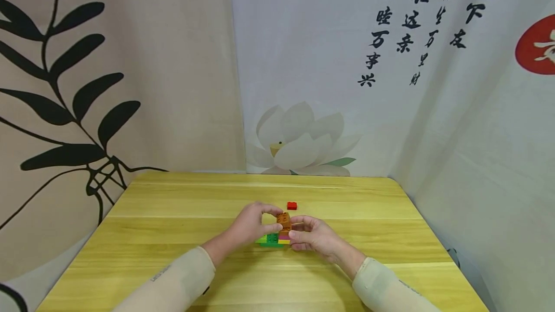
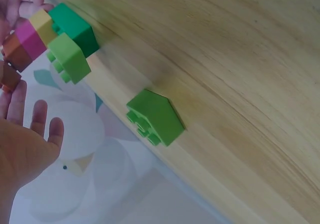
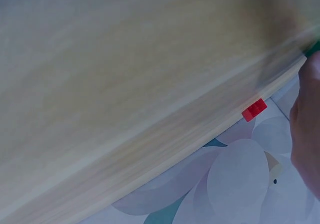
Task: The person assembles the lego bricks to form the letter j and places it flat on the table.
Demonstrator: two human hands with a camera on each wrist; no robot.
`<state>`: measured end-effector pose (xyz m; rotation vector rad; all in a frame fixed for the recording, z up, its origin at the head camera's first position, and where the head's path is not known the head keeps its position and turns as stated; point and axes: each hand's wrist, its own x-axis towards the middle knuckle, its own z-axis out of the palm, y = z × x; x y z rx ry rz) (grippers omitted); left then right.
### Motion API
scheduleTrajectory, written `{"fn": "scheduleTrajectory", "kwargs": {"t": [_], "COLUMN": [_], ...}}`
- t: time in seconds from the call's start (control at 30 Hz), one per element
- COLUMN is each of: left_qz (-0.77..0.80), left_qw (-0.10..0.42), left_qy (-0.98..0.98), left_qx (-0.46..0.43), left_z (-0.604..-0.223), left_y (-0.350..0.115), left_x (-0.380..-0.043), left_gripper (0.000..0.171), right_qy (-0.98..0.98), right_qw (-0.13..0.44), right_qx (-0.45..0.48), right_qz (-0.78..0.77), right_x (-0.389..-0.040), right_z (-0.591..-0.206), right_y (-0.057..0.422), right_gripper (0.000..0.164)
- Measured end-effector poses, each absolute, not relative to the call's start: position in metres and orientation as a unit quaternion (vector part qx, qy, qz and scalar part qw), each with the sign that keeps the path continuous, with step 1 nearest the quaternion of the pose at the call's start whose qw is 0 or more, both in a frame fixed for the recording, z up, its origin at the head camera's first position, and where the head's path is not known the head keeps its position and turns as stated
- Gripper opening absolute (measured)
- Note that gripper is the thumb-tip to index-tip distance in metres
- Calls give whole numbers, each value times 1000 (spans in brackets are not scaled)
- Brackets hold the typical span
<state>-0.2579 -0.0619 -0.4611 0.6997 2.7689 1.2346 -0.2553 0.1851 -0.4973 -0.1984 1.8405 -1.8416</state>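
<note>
My left hand [image 1: 255, 221] pinches an orange brick [image 1: 283, 219] between thumb and fingers, at the top of a small stack of toy bricks. At the stack's right side, my right hand [image 1: 315, 238] grips it with curled fingers. The left wrist view shows the stack's second orange brick [image 2: 18, 52], pink brick [image 2: 30, 38], yellow brick [image 2: 43, 26], dark green brick [image 2: 77, 29] and light green brick [image 2: 69, 58]. Whether the pinched orange brick is seated on the stack I cannot tell. In the right wrist view, the right hand [image 3: 306, 119] hides most of the bricks.
A red brick [image 1: 292, 205] lies behind the stack on the wooden table [image 1: 195, 196]. Apart from the stack, a loose green brick [image 2: 156, 116] with a slanted side rests on the table. Printed cloth [image 1: 173, 61] hangs along the table's back edge.
</note>
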Motion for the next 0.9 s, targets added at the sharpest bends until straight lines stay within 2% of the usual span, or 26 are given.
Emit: {"fn": "scheduleTrajectory", "kwargs": {"t": [0.5,0.73,0.9], "left_qz": [362,365,369], "left_qw": [6,-3,-3], "left_qy": [892,890,889], "left_qx": [271,275,272], "left_z": [-461,-465,-465], "left_y": [-55,-54,-51], "left_x": [-254,-253,-253], "left_gripper": [35,32,32], "right_qy": [681,667,660], "right_qw": [255,276,284], "right_qx": [-71,-78,-77], "right_qz": [-683,-687,-691], "right_x": [-253,-253,-253], "right_z": [-497,-497,-493], "right_y": [184,184,185], "right_gripper": [51,50,58]}}
